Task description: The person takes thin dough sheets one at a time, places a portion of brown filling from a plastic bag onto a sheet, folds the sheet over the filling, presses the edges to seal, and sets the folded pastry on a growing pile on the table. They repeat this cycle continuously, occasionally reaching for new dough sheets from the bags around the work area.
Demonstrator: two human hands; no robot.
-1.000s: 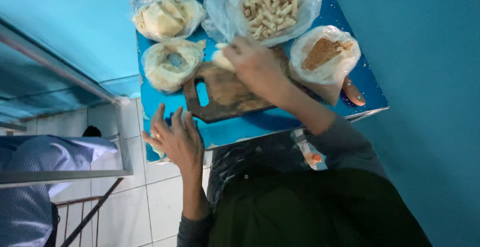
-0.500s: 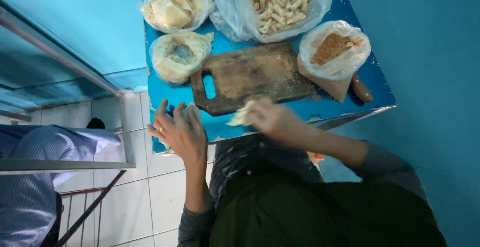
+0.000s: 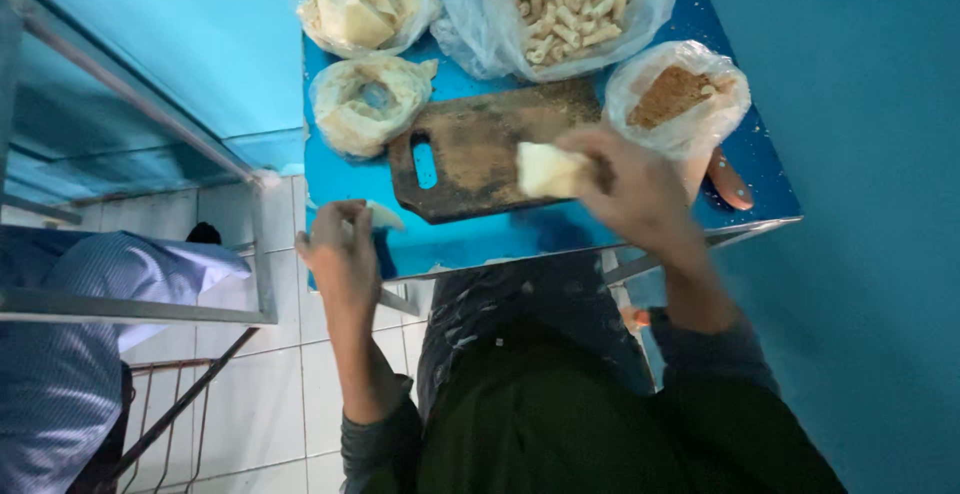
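Holding a pale, soft-looking piece of dough (image 3: 548, 170) over the near edge of the board (image 3: 480, 154), the right hand (image 3: 630, 189) is closed around it, fingers curled over the far end so that only the left part of the piece shows; the hand is blurred, so how firm the grip is cannot be told. The left hand (image 3: 343, 254) sits at the near left edge of the blue tabletop (image 3: 480, 239), fingers loosely bunched, with a small pale scrap (image 3: 385, 216) just beside them; whether they pinch it or merely touch it cannot be told. From the one head view, the board lies dark and worn in the middle of the tabletop, its handle hole toward the left. Around it stand four open bags: one with pale folded sheets (image 3: 365, 9) at the far left, one nearly empty with a floury lining (image 3: 370, 104) just beside the board's handle, one of short rolled sticks (image 3: 570, 4) at the far middle, and one of brown crumbs (image 3: 680, 99) at the right, touching the board's corner. Doing this well would seem to call for a light hold, so the soft piece keeps its shape, and for keeping it over the board, away from the tabletop's edge. A reddish-handled tool (image 3: 730, 179) lies beside the crumbs, partly hidden by the hand.
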